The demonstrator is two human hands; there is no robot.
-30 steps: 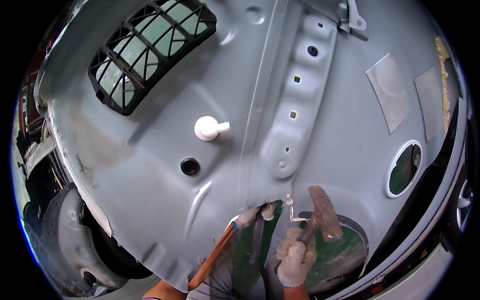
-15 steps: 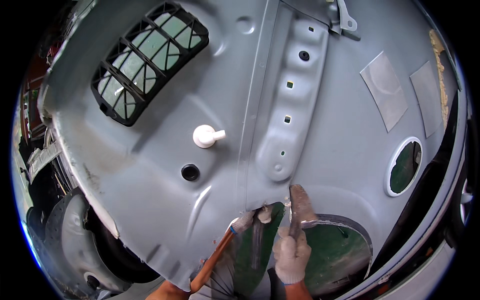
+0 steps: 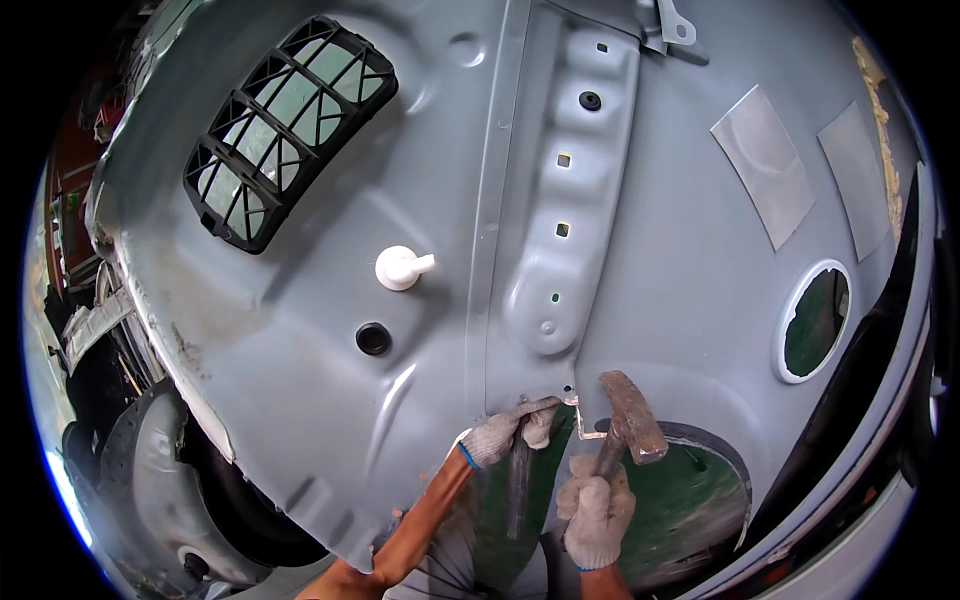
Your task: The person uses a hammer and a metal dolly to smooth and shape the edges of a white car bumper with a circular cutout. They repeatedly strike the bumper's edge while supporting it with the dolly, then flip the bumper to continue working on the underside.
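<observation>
In front of me is a grey sheet-metal body panel (image 3: 650, 330) with a cut lower edge. My right hand (image 3: 596, 515), in a whitish work glove, is closed round a hammer (image 3: 634, 416) with a rusty, worn head. The hammer's head is held near the edge, to the right of a bent, bare-edged flange (image 3: 590, 434). My left hand (image 3: 508, 432), also gloved, is at the panel's edge just left of that flange. It grips a tool with a straight dark handle (image 3: 518, 490) that hangs downward; the tool's other end is hidden.
A black vent grille (image 3: 290, 135), a white fitting (image 3: 400, 268) and a black plug (image 3: 374, 339) sit in the panel's left part. A ribbed strip with holes (image 3: 560, 260) runs up the middle. At right are two grey pads (image 3: 765, 170) and a white-rimmed round opening (image 3: 780, 325).
The hammer head has moved right, away from the flange, and tilted. More of my left glove shows at the edge. The whole view has shifted slightly.
</observation>
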